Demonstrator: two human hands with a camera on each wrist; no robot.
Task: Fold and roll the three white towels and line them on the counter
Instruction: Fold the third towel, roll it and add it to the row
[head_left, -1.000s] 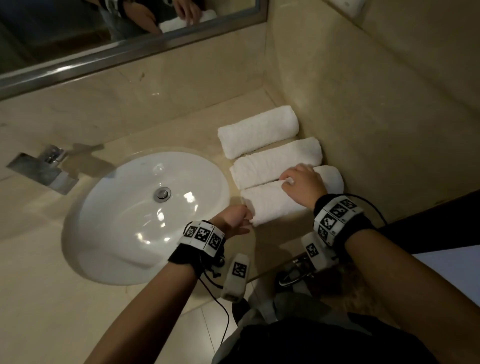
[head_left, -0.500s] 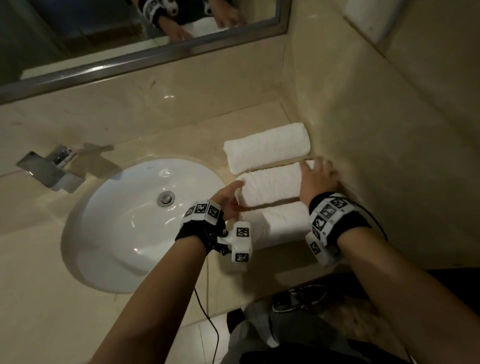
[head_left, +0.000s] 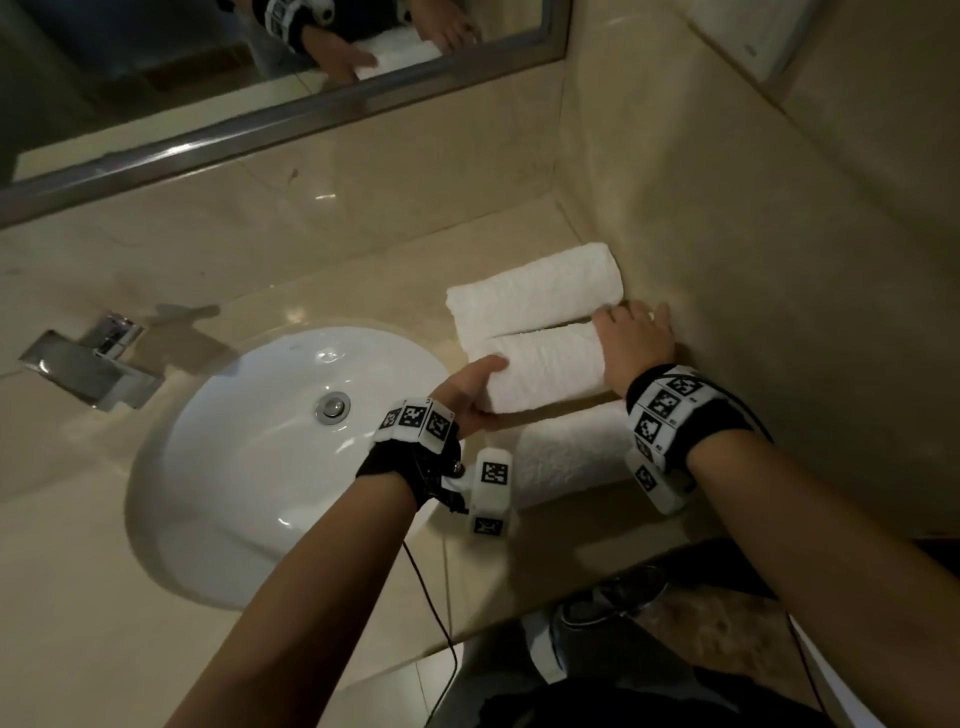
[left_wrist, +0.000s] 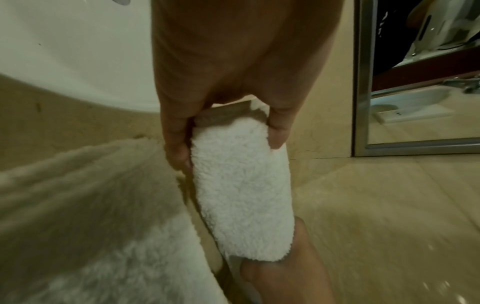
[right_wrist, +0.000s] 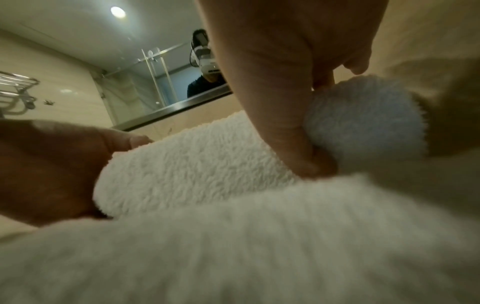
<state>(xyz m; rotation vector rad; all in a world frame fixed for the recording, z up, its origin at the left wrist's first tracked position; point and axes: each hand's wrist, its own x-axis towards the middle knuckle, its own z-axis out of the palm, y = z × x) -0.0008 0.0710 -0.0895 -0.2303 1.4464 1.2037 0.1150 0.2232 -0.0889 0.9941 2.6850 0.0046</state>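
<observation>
Three rolled white towels lie side by side on the counter, right of the sink. The far towel (head_left: 535, 291) sits against the side wall, and the near towel (head_left: 566, 457) lies under my wrists. My left hand (head_left: 470, 387) grips the left end of the middle towel (head_left: 545, 366), thumb on one side and fingers on the other. The left wrist view shows that same hold by the left hand (left_wrist: 226, 139) on the middle towel (left_wrist: 241, 195). My right hand (head_left: 631, 340) holds the roll's right end by the wall, thumb (right_wrist: 298, 160) pressed into the middle towel (right_wrist: 194, 164).
A white oval sink (head_left: 249, 467) with a drain (head_left: 332, 405) takes up the counter's left half. A chrome faucet (head_left: 88, 364) stands at the far left. A mirror (head_left: 260, 78) spans the back wall. The beige side wall (head_left: 779, 286) closes the right, and the counter edge (head_left: 519, 613) is near my body.
Both hands have moved from the near towel up to the middle towel and taken hold of its two ends. The far towel has not moved.
</observation>
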